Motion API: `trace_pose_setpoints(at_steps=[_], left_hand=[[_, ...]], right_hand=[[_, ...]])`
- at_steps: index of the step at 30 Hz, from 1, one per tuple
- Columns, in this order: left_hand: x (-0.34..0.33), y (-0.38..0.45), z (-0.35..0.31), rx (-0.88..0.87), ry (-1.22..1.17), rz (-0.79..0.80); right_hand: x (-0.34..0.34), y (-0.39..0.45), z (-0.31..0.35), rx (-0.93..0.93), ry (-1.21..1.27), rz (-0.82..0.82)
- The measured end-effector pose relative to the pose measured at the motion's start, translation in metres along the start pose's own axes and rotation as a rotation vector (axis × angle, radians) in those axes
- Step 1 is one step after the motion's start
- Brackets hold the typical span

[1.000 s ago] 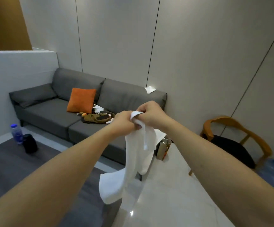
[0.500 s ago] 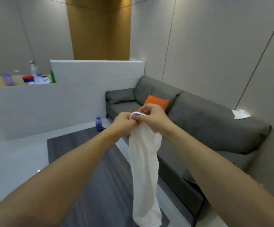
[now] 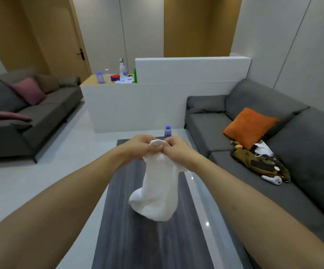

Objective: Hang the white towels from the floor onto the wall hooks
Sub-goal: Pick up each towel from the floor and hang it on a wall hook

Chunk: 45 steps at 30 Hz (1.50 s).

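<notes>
White towel (image 3: 158, 189): hanging bunched from both hands, above the dark rug (image 3: 153, 239)
Left hand (image 3: 137, 147): pinching its top edge
Right hand (image 3: 176, 149): pinching beside it, seemingly touching the left

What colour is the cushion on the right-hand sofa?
Orange, a plain orange cushion leaning against the sofa's back; head view.

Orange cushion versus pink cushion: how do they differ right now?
The orange cushion leans on the right grey sofa, beside clutter; the pink cushion leans on the left grey sofa, farther off, looking smaller. Both are square, propped against backrests.
</notes>
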<state>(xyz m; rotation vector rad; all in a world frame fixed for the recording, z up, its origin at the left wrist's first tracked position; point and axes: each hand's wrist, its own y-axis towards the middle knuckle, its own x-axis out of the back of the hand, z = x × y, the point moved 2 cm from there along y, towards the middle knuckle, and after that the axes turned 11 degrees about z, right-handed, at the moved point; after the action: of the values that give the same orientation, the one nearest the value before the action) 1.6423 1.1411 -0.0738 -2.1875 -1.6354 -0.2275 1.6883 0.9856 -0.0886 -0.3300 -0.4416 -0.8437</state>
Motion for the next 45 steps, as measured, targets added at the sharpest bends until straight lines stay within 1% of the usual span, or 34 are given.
trace_pose_setpoints(at_steps=[3,4,5,7,8,10,12,13,14,15,17,18,19,21,24,27,30,32,34,36,38,41,45], left_hand=[[0.009,-0.002,0.021,0.066,0.002,-0.117],[0.014,-0.003,0.032,0.094,-0.012,-0.17],[0.02,-0.005,0.042,0.118,-0.015,-0.221],[0.037,-0.01,0.067,0.157,-0.062,-0.335],[0.046,-0.012,0.081,0.18,-0.091,-0.386],[0.063,-0.018,0.111,0.26,-0.099,-0.465],[0.08,-0.017,0.142,0.332,-0.079,-0.52],[0.088,-0.015,0.157,0.369,-0.046,-0.524],[0.096,-0.011,0.171,0.417,0.038,-0.499],[0.105,-0.005,0.185,0.473,0.173,-0.441],[0.124,0.009,0.208,0.588,0.464,-0.293],[0.136,0.017,0.216,0.612,0.559,-0.249],[0.15,0.026,0.223,0.616,0.604,-0.237],[0.182,0.048,0.227,0.591,0.629,-0.289],[0.235,0.08,0.205,0.543,0.712,-0.428],[0.289,0.098,0.16,0.477,0.859,-0.568],[0.331,0.103,0.102,0.36,0.911,-0.757],[0.347,0.101,0.066,0.275,0.921,-0.874],[0.351,0.095,0.036,0.205,0.92,-0.959],[0.348,0.086,0.016,0.149,0.933,-1.009],[0.338,0.074,0.003,0.113,0.947,-1.049],[0.314,0.053,0.0,0.1,0.934,-1.082],[0.262,0.021,0.026,0.133,0.878,-1.059]], right_hand=[[-0.01,0.007,-0.019,-0.028,0.071,0.112],[-0.012,0.011,-0.027,-0.045,0.07,0.183],[-0.014,0.015,-0.034,-0.074,0.029,0.263],[-0.021,0.023,-0.052,-0.163,-0.162,0.426],[-0.025,0.028,-0.064,-0.216,-0.269,0.482],[-0.032,0.039,-0.092,-0.301,-0.421,0.535],[-0.036,0.053,-0.12,-0.373,-0.485,0.539],[-0.037,0.062,-0.133,-0.407,-0.48,0.525],[-0.036,0.071,-0.143,-0.435,-0.465,0.494],[-0.034,0.082,-0.152,-0.459,-0.454,0.435],[-0.027,0.111,-0.161,-0.491,-0.483,0.261],[-0.022,0.128,-0.161,-0.496,-0.499,0.172],[-0.018,0.145,-0.157,-0.493,-0.501,0.097],[-0.008,0.181,-0.144,-0.471,-0.502,-0.005],[0.017,0.233,-0.109,-0.395,-0.513,-0.142],[0.059,0.267,-0.059,-0.267,-0.544,-0.337],[0.101,0.279,-0.01,-0.113,-0.535,-0.519],[0.123,0.278,0.017,-0.028,-0.53,-0.582],[0.139,0.269,0.038,0.039,-0.55,-0.65],[0.15,0.254,0.052,0.094,-0.515,-0.703],[0.157,0.238,0.06,0.147,-0.474,-0.709],[0.156,0.212,0.055,0.178,-0.481,-0.683],[0.13,0.172,0.018,0.17,-0.536,-0.621]])
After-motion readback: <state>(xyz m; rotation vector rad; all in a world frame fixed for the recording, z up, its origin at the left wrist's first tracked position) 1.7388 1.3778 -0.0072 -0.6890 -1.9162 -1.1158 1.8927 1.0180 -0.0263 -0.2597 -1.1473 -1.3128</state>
